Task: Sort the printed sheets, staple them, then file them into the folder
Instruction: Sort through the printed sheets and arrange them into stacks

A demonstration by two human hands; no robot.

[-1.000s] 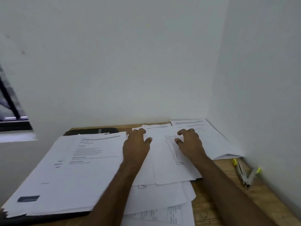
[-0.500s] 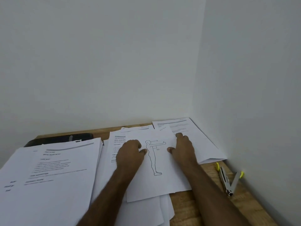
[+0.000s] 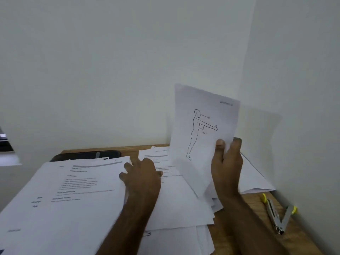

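Right hand pinches the figure sheet upright; left hand lies flat, fingers spread, on the loose sheets.
Stapler sits on the table at four o'clock; the big stack at nine, black folder beyond it.

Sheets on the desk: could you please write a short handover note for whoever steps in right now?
Right hand holds the figure-drawing sheet upright above the loose sheets.
Left hand rests open at the edge of the big stack.
The stapler lies open and untouched by the right wall; the dark folder lies behind the stack.
Done: sorting has begun.
Left: finish sorting, staple, file.
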